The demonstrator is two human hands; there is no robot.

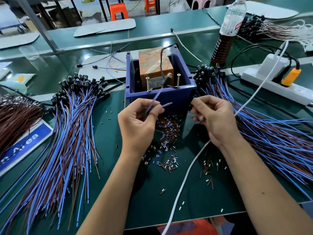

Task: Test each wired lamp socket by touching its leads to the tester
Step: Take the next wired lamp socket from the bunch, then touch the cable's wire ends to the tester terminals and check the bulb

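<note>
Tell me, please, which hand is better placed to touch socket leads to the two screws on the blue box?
Probably the left hand: it already pinches a wired socket whose leads point toward the screws. The right hand is curled at the right pile.

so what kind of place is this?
Likely a factory assembly bench for lamp wiring: big piles of wired sockets on both sides, a blue box holding a tester with two screws, and stripped wire bits scattered on the green table.
</note>
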